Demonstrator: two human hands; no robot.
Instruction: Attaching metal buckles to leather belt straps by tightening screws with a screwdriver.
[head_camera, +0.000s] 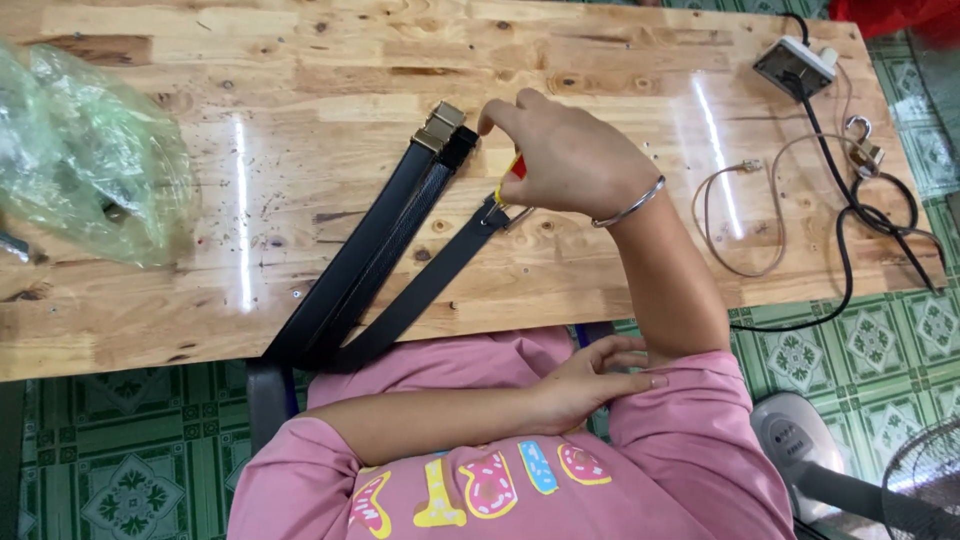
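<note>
Several black belts (375, 245) lie slanted across the wooden table (300, 80), hanging over its near edge. Two of them end in brass-coloured buckles (440, 125). My right hand (560, 160), with a metal bangle on the wrist, is closed on a small red and yellow tool (512, 172). The tool points down at the metal clasp end (495, 212) of the third belt. My left hand (595, 378) rests against my right elbow at the pink sleeve, fingers loosely spread and holding nothing.
A crumpled green plastic bag (85, 150) sits at the table's left. At the right are a white power strip (795, 65), black and beige cables (850, 230) and a small padlock (865, 150). A fan (850, 470) stands on the green tiled floor.
</note>
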